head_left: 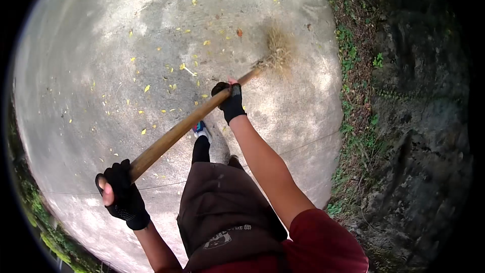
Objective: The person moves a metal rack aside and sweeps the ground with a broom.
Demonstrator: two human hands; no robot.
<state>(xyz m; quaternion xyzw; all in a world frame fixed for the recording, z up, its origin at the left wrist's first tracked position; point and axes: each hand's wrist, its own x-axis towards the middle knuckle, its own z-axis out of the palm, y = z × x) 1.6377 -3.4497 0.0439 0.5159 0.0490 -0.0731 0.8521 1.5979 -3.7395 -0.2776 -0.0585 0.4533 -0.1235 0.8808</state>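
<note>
Gripping the slanting broom (pixel 172 137), I have my left hand (pixel 120 193) at its top end, my right hand (pixel 232 103) nearer the bristles (pixel 279 51), ahead-right.

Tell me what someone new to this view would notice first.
Probably the long wooden handle slanting across the middle, with the black-gloved left hand gripping its lower end and the right hand farther up. At its far end, upper right, are blurred straw-coloured bristles. Yellow leaves dot the pale pavement, mostly left of them.
</note>
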